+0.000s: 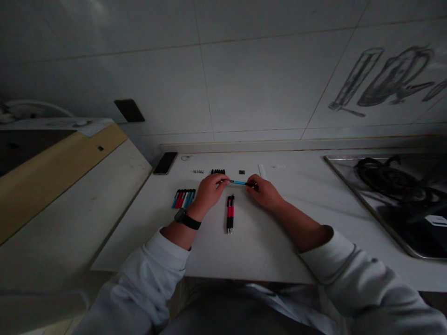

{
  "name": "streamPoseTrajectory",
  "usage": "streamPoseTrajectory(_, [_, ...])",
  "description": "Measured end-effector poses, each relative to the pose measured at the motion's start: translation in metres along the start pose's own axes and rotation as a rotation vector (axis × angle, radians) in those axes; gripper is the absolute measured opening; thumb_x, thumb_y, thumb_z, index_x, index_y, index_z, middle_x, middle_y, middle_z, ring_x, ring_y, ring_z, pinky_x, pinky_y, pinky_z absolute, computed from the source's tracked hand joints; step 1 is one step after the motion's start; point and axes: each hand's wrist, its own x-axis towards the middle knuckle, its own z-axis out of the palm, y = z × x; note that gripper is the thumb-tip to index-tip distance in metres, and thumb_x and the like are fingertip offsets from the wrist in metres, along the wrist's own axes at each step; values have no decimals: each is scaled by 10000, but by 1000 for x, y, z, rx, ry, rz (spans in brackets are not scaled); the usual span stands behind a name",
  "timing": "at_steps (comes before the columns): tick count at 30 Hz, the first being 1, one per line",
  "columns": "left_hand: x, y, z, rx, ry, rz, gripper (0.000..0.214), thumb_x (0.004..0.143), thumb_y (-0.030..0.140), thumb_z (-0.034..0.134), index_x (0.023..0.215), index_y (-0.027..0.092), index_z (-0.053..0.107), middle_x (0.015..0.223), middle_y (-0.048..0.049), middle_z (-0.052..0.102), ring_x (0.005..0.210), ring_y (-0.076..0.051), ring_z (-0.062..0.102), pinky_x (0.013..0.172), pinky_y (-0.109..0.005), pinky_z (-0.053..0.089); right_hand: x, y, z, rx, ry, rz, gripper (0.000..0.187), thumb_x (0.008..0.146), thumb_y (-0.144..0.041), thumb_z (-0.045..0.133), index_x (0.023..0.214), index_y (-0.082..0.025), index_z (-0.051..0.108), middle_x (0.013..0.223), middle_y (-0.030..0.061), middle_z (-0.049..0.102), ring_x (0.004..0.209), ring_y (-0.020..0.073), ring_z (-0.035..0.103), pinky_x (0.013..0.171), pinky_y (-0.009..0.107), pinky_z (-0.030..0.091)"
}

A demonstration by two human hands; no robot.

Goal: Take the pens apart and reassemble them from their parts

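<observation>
Blue pen: A slim light-blue pen (pixel 238 182) with black ends lies level between two bare hands, just above a white worktop (pixel 258 256), near the middle of the view.
Left hand: The left hand (pixel 209 188), with a black watch (pixel 188 218) at the wrist, pinches one end of the pen between thumb and fingers; the grip is narrow.
Right hand: The right hand (pixel 266 191) closes around the other end, its curled fingers hiding the pen's tip.
Step in hand: Probably fitting or adjusting a pen part; whether it is being twisted or pushed cannot be told.
Next move: Such work would call for steady fingertips and both ends kept in line.
Red pens: Two red-and-black pens (pixel 229 214) lie side by side nearer the body, silver tips towards the wearer.
Coloured barrels: Left of the left hand, a neat row of red, blue and white pen barrels (pixel 183 198).
Small parts: Behind the hands, a row of black pieces (pixel 218 171) and a small dark square (pixel 241 172).
Edges: A phone (pixel 165 163) at far left of the worktop; a gas hob (pixel 342 168) at right.
</observation>
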Motion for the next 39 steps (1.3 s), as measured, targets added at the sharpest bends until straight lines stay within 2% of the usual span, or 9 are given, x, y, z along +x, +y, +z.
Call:
streamPoseTrajectory(4, [0,0,0,3,-8,6,90,951,226,692,1017,228,753,1011,-38,776,948,-196,712,886,-345,556,1,2,1,-17,-47,-20,197,1012,-345,500,1011,-225,656,902,46,739,779,178,651,731,287,447])
streamPoseTrajectory(6, [-1,-1,1,1,-8,8,87,949,218,694,1013,230,753,1008,-32,777,940,-192,711,878,-340,552,1,1,2,-18,-31,-15,147,982,-321,548,1019,-220,649,926,51,739,788,179,653,730,285,450])
streamPoseTrajectory(8, [-1,-1,1,-2,-8,11,90,947,210,696,1015,232,752,1011,-26,777,934,-189,709,868,-335,551,0,0,2,-5,2,8,194,932,-318,631,1099,-220,641,986,56,743,799,177,658,733,280,460])
streamPoseTrajectory(10, [-1,-1,1,-3,-10,11,92,946,206,698,1017,232,751,1014,-24,777,931,-188,708,862,-334,552,0,0,1,-12,-11,-4,204,953,-336,610,1115,-224,659,984,55,748,804,177,661,742,281,463])
streamPoseTrajectory(13, [-1,-2,1,-4,-15,0,96,943,201,700,1018,231,750,1015,-23,777,928,-188,708,862,-335,553,0,1,1,-38,-41,-54,207,992,-333,540,1042,-224,709,935,50,754,794,175,659,750,281,458])
streamPoseTrajectory(19, [-1,-1,1,-28,-27,-14,100,948,203,691,1029,227,744,1011,-23,772,924,-176,706,862,-324,550,0,3,2,1,-4,-61,220,967,-334,566,1081,-228,722,949,42,763,777,170,657,734,279,458])
streamPoseTrajectory(24, [-1,-2,1,-48,-8,-31,120,956,190,669,1056,220,730,1053,-32,763,963,-177,700,880,-323,550,0,-1,-5,-30,48,-71,203,955,-312,549,995,-225,728,953,41,758,804,180,656,748,291,461])
streamPoseTrajectory(32, [1,-12,2,16,17,-105,144,966,174,634,1084,201,713,1071,-64,748,972,-202,690,920,-354,547,5,9,-33,-221,56,-79,189,906,-272,567,962,-210,736,970,73,746,842,199,651,784,297,459])
streamPoseTrajectory(39, [-3,-9,2,141,-80,5,134,995,190,591,1069,201,702,1053,-66,718,1020,-226,668,922,-367,532,3,6,-29,-369,-33,-21,200,939,-271,545,967,-220,736,979,76,745,849,202,647,757,292,429])
